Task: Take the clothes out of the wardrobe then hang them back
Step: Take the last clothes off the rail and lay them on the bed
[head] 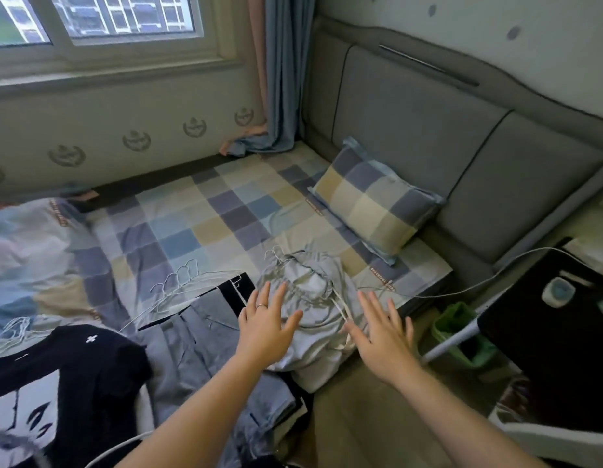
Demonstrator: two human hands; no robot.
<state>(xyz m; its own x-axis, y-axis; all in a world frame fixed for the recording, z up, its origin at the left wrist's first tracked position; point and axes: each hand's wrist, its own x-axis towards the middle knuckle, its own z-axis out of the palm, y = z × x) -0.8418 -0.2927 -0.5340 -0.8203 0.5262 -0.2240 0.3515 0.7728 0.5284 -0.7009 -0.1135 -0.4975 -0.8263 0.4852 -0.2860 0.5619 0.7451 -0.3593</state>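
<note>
A crumpled light grey hooded garment (313, 298) with white drawstrings lies on the bed's near edge, a white wire hanger poking out at its top. My left hand (266, 319), fingers spread, hovers over its left side. My right hand (381, 332), also spread flat, is over its right edge; neither hand grips anything. Grey trousers (198, 346) lie to the left, on a dark garment. A black garment with white print (67, 376) sits at the lower left. Several white wire hangers (182, 282) are strewn behind the trousers. No wardrobe is in view.
The checked bedsheet (205, 214) covers the bed, with a matching pillow (374, 201) against the grey padded headboard (428, 136). A bunched quilt (26, 251) lies at left. A black side table (546, 336), a white cable (462, 288) and a green bin (462, 336) stand right.
</note>
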